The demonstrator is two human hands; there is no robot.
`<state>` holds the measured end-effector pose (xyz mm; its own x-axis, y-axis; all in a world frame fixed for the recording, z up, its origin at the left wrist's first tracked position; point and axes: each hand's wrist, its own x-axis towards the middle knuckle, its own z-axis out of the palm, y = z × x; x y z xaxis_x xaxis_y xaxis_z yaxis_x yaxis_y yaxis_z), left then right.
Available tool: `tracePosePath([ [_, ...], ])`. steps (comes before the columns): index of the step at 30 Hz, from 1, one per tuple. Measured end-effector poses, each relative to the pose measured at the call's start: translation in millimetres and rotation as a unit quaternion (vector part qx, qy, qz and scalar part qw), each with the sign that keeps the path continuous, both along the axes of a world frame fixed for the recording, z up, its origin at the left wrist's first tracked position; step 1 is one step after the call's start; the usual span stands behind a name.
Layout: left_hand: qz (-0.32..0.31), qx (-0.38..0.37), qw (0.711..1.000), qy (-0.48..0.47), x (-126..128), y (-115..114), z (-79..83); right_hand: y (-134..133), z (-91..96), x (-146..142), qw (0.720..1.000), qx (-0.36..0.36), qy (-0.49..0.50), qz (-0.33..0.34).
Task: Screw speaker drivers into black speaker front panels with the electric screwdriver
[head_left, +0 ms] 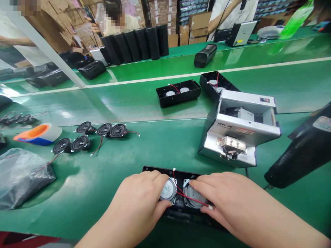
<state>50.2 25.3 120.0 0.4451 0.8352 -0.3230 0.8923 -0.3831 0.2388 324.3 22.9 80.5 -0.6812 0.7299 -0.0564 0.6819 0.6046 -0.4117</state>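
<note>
A black speaker housing [181,213] lies on the green mat right in front of me, with two round silver-backed speaker drivers set in it. My left hand [141,203] curls over the left driver [167,190], fingers and thumb pinching its rim. My right hand [227,199] lies over the right driver [195,199], fingertips pressing on it. A red wire [184,195] with a white plug runs across both drivers.
Several loose black speaker drivers [103,131] lie at left, near an orange-and-blue tape roll [38,133] and a grey plastic bag [20,175]. A silver machine [239,132] stands at right, a black device [302,151] beside it. Two more open housings [178,92] sit on the belt; other people work beyond.
</note>
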Motion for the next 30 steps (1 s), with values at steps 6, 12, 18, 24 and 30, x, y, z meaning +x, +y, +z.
tracePosePath([
  [6, 0.027, -0.02, 0.999, 0.004, 6, 3, 3.3, 2, -1.2, -2, 1.0, 0.015, -0.005, 0.005],
  [12, 0.029, -0.034, 0.999, 0.014, 11, 5, 7.6, 2, -1.8, -1, 1.0, 0.018, -0.002, 0.002],
  [18, 0.027, -0.008, 1.0, -0.014, 4, 5, 3.2, 2, 0.0, -1, 0.999, 0.034, 0.007, 0.006],
  [24, 0.022, -0.011, 1.0, 0.002, 7, 6, 3.0, 3, 1.4, -2, 0.998, 0.052, 0.009, 0.016],
  [30, 0.019, -0.008, 1.0, 0.018, 11, 7, 5.7, 2, -0.2, -2, 0.998, 0.061, 0.014, 0.012],
])
